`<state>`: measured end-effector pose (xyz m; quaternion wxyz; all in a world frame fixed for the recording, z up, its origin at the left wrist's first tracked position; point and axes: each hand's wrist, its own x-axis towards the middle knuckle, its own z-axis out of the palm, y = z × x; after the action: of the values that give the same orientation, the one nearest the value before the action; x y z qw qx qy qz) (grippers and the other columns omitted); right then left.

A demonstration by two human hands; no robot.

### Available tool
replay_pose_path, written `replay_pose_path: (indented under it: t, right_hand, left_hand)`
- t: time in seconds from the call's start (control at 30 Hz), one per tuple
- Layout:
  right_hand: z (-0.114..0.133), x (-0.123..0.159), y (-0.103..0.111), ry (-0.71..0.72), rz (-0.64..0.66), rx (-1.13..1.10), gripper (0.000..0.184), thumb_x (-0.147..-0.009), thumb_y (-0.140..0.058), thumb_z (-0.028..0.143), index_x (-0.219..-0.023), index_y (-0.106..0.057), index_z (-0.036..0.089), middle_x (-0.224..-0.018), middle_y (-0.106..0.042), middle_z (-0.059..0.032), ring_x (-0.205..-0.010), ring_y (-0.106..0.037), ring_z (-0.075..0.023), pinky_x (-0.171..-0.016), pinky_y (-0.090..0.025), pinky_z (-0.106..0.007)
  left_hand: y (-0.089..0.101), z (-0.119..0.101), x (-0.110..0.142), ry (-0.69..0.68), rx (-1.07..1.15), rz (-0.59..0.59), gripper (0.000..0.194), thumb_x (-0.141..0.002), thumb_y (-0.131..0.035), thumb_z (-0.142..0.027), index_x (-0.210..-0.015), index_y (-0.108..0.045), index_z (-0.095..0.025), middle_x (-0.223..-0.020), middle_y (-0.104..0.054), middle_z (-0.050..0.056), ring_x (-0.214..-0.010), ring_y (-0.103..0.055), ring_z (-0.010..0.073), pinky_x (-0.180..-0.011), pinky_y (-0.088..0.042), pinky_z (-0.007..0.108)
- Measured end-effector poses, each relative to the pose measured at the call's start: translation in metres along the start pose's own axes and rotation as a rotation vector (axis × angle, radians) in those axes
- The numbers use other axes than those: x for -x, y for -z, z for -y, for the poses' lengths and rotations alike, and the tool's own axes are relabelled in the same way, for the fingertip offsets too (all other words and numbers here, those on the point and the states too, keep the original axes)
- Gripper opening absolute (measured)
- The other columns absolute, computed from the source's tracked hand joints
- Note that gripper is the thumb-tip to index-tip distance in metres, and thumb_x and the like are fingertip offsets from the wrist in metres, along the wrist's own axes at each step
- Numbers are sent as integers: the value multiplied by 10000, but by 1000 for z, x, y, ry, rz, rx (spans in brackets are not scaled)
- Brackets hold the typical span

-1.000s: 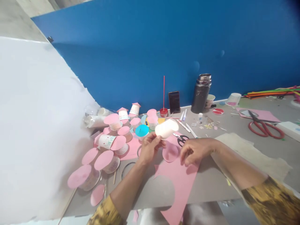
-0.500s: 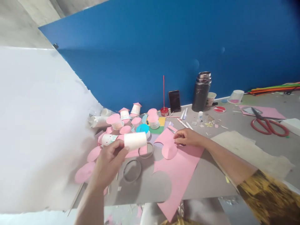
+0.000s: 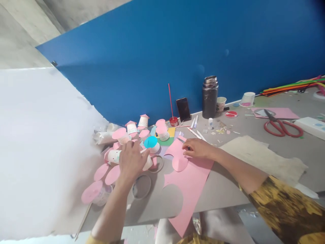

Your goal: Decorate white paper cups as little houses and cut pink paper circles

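My left hand [image 3: 132,159] is palm down among the paper cups, its fingers bent over a white paper cup [image 3: 147,164] that shows below the thumb. The fingertips' contact with that cup is partly hidden. On the pink paper sheet [image 3: 189,183], which has round cut-outs, rests my right hand [image 3: 198,148]. Its fingers are closed around small scissors [image 3: 180,140], whose metal tips point left. Just below them lies a pink paper circle [image 3: 179,164]. Close to the left hand are a cup with a blue disc [image 3: 150,142] and a grey tape ring [image 3: 159,168].
Several cups with pink paper tops [image 3: 131,127] crowd the left side. Another ring [image 3: 141,186] lies near the front edge. Behind stand a red stick holder [image 3: 173,121], a phone [image 3: 183,109] and a dark flask [image 3: 210,98]. Large red-handled scissors [image 3: 280,127] lie right.
My left hand has lowered the white cup and turned palm down, shifting right and forward over the other cups. My right hand keeps its place on the pink sheet. The view has shifted slightly.
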<state>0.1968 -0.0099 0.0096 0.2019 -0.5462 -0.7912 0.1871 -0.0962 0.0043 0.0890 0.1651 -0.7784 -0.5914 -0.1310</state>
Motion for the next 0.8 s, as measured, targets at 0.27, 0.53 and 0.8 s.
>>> replay_pose_path:
  t: [0.27,0.53,0.8]
  right_hand:
    - [-3,-1,0,9,20,45,211,-866,-659,341,-991,-767,210,-1033,-766,-94,-934,-685,-267,-705,-410,-297]
    - [-6,-4,-2,17,27,-6,144,-830,-681,304,-898,-774,218,-935,-770,-81,-884,-681,-252,-692,-390,-287]
    - [7,0,6,32,-15,-327,305,-867,-662,407,-1050,-779,193,-972,-785,-71,-767,-676,-187,-684,-472,-273]
  left_hand:
    - [-13,-32,-50,33,-91,314,681,-852,-547,-648,-1325,-520,-160,-1176,-684,237,-1091,-643,433,-872,-474,515]
    - [-25,-13,-65,21,56,362,663,-862,-568,-430,-1450,-407,-169,-1255,-671,223,-1176,-640,402,-888,-493,487]
    - [-6,-7,-48,-142,845,233,850,-779,-707,-369,-1538,-345,-241,-1473,-527,145,-1299,-564,299,-1027,-493,421]
